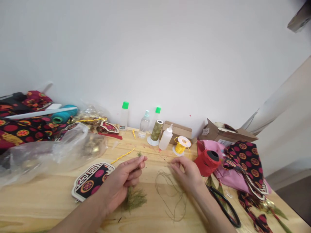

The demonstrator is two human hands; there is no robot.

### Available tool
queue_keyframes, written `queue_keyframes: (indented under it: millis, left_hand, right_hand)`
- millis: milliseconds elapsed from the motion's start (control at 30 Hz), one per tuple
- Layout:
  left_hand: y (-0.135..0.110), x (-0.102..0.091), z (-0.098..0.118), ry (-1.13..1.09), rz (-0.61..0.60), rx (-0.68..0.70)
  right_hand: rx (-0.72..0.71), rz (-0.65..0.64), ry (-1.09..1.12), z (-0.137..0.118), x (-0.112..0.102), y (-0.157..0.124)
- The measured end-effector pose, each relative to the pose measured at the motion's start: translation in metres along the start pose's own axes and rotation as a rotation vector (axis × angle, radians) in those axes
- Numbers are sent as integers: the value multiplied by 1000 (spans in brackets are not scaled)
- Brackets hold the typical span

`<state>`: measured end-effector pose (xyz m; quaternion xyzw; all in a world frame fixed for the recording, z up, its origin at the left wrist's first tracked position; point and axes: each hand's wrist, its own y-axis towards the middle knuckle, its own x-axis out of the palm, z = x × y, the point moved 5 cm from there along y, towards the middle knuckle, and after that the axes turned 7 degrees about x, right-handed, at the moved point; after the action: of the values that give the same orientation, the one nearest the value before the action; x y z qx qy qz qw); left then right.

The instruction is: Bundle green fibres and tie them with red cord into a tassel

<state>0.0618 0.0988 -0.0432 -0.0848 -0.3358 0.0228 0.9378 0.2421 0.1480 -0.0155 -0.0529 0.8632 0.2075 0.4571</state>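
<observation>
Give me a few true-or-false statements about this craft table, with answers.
1. The left hand grips a green tassel. True.
2. The right hand holds the scissors. False: it pinches thin thread, and the scissors lie on the table beside its wrist.
3. A red spool sits just right of the right hand. True.
4. The tallest bottle has a blue cap. False: its cap is green.
</observation>
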Motion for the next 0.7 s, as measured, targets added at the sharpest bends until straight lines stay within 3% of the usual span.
queue_keyframes:
  millis: [67,233,400,533,600,700]
  left_hand:
    - [-1,0,0,3,3,1]
    - [-4,3,0,13,9,-6]
    - [-3,1,3,14,18,12]
    - [-2,1,3,10,17,2]
    - [-2,1,2,7,17,0]
    - [-3,1,3,10,21,7]
  right_hand:
    - [-26,-34,63,-3,-6,-2]
    - [-225,-388,82,-22,5,-14]
    - [-85,-249,-85,-2,-7,-7]
    - [-211,-507,16,-15,-6,-20]
    - [-220,-560,17,-20,-2,-25]
    - [-140,-373,-37,-11,-1,-17]
